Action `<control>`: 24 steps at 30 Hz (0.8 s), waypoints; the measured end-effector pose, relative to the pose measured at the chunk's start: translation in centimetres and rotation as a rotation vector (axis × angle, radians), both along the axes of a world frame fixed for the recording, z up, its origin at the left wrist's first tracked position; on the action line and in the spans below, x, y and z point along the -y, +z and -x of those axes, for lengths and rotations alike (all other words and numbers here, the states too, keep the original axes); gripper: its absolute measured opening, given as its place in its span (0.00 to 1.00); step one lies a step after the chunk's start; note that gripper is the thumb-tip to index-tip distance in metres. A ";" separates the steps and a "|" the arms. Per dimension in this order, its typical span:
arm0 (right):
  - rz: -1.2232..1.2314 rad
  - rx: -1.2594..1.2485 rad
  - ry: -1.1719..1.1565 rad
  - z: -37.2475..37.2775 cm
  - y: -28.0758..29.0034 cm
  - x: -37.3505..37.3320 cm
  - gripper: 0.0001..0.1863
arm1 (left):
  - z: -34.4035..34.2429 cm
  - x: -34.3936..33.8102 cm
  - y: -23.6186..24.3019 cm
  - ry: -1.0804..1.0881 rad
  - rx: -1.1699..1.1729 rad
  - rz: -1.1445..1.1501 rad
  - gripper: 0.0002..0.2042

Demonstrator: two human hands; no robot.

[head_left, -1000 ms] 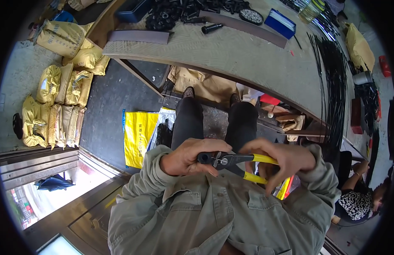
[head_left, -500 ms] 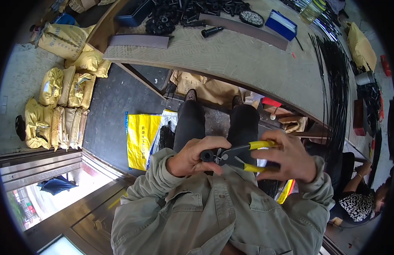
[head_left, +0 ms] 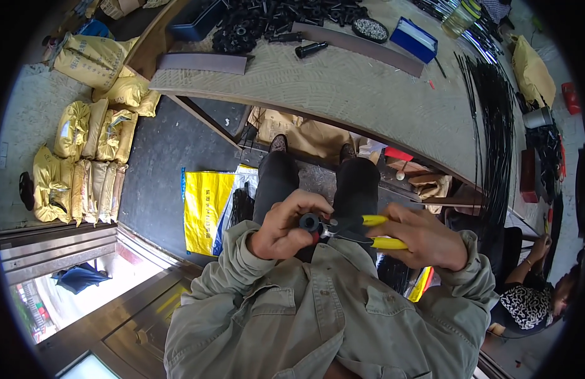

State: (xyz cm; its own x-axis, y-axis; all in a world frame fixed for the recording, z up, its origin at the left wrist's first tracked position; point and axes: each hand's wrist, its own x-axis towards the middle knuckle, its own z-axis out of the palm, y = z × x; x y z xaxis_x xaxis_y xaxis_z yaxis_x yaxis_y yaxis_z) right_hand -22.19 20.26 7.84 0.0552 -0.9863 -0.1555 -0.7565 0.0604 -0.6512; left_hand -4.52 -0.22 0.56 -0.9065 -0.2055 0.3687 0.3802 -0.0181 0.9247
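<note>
My left hand (head_left: 281, 228) is closed around a black cylindrical part (head_left: 309, 222), its round, hollow end facing up between thumb and fingers. A pair of pliers (head_left: 388, 243) with yellow grips is in my right hand (head_left: 426, 235), whose fingers are wrapped over the handles. The metal jaws meet the side of the black part, just beside my left fingertips. What lies between the jaws is too small to make out. Both hands are above my lap, in front of my jacket.
Ahead stands a workbench (head_left: 343, 82) with a heap of black parts (head_left: 267, 25), one loose black part (head_left: 311, 50), a dish of small pieces (head_left: 370, 29), a blue box (head_left: 414, 39) and black rods (head_left: 497, 126). Sacks (head_left: 109, 142) are stacked at left. Another person (head_left: 526, 306) sits at right.
The pliers' handles have come closer together and the tool has turned slightly. My right fingers, spread before, now wrap the handles. My left hand still holds the black part, tilted a little differently.
</note>
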 end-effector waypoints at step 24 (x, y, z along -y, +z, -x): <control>-0.066 1.596 0.089 -7.2 -11.3 3.5 0.27 | 3.0 2.7 0.5 -0.139 0.036 -0.070 0.38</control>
State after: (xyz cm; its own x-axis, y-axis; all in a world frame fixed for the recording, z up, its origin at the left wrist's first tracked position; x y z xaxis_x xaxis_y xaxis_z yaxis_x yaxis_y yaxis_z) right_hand -15.00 16.80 -3.42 0.2503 -0.9653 0.0748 0.6624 0.1144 -0.7404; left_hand -7.49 -2.94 1.10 -0.9405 -0.1010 0.3244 0.3359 -0.1328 0.9325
